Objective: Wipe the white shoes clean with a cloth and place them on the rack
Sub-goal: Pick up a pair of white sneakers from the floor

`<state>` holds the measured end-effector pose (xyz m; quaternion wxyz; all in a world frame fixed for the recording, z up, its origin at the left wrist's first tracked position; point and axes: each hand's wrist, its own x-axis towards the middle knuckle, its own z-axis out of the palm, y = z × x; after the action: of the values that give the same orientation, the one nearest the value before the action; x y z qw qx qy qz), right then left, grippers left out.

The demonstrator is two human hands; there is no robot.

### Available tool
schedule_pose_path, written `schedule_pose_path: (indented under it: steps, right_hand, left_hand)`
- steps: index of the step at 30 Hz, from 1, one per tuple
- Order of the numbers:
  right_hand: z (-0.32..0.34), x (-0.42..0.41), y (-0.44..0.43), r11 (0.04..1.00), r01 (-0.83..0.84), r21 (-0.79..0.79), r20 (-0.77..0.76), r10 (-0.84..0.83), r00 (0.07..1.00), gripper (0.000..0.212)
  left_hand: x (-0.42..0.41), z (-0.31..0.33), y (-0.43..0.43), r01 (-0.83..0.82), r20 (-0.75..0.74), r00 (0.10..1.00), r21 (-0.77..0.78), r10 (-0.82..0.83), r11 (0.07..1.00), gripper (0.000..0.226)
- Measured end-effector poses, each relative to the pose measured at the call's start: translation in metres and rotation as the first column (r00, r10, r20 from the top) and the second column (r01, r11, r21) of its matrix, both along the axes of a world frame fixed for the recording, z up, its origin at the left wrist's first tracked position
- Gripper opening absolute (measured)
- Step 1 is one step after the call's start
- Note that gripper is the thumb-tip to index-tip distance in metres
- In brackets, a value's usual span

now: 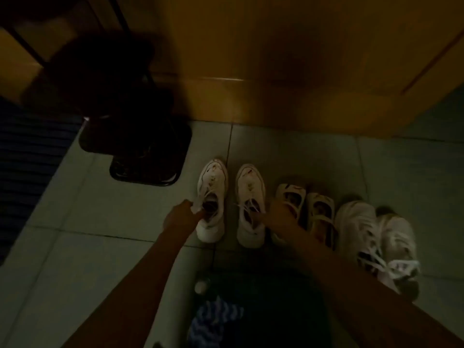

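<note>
The scene is dim. Two white lace-up shoes stand side by side on the tiled floor, toes pointing away from me: the left shoe point(212, 197) and the right shoe point(249, 202). My left hand point(182, 216) grips the left shoe at its opening, fingers inside the collar. My right hand point(280, 212) reaches to the right shoe's opening, its fingers at the collar by the laces; the grip itself is blurred. A blue-and-white striped cloth point(213, 320) lies near my lap at the bottom.
Two more pairs stand to the right: strapped sandals point(305, 207) and white sneakers point(376, 234). A dark shoe rack point(140, 136) with dark shoes stands at upper left. A wooden door or cabinet point(288, 71) rises behind. A small pale round object point(200, 286) lies near the cloth.
</note>
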<state>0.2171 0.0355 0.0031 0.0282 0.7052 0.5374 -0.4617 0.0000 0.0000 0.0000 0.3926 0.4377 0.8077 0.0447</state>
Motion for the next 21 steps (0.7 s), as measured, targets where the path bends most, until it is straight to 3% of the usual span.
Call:
schedule_pose_path:
  steps: [6, 11, 14, 21]
  right_hand:
    - [-0.044, -0.001, -0.005, 0.991, -0.028, 0.128, 0.062, 0.021, 0.998, 0.066]
    - [-0.058, -0.015, -0.012, 0.990, -0.018, 0.139, 0.071, 0.008, 0.997, 0.097]
    - [-0.062, -0.023, -0.015, 0.991, 0.015, 0.131, 0.099, -0.028, 0.995, 0.104]
    - [-0.076, -0.038, -0.009, 0.983, 0.100, 0.156, 0.076, -0.113, 0.991, 0.103]
  left_hand:
    - [0.003, -0.041, 0.008, -0.017, -0.004, 1.000, 0.012, 0.017, 1.000, 0.081]
    - [0.017, -0.057, 0.006, -0.058, 0.082, 0.995, 0.113, 0.049, 0.992, 0.096]
    - [0.026, -0.064, 0.006, -0.085, 0.085, 0.994, 0.151, 0.072, 0.985, 0.104]
    - [0.037, -0.076, 0.010, -0.039, -0.065, 0.997, 0.186, 0.052, 0.982, 0.102]
